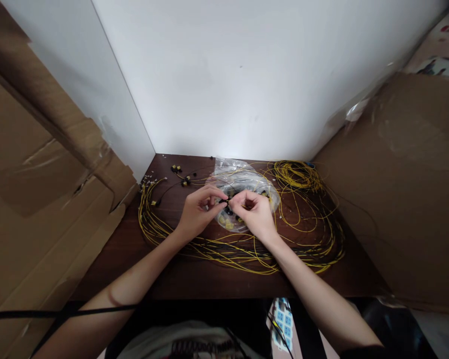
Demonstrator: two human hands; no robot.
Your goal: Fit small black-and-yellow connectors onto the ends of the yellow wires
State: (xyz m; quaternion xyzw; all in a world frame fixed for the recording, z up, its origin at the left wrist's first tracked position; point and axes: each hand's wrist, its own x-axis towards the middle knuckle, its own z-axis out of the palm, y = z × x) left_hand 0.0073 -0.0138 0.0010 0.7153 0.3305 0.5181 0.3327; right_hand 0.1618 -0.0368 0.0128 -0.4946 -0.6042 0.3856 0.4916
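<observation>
My left hand (200, 208) is closed in a pinch, thumb and forefinger on a small black connector piece (223, 201). Right beside it, my right hand (257, 213) pinches too, its fingertips almost meeting those of the left; what it grips is too small to make out. Below and behind both hands lies a clear plastic bag (230, 169) with small black and yellow parts (226, 223) in it. A long bundle of yellow and black wires (224, 249) curves across the table in front, passing under both forearms.
On the brown table (112, 269), a coil of yellow wire (297, 175) lies at the back right. Black-and-yellow pieces (186, 180) sit at the back left, near white wire ends (146, 180). Cardboard (41, 189) stands on the left, more cardboard (404, 199) on the right, a white panel (224, 89) behind.
</observation>
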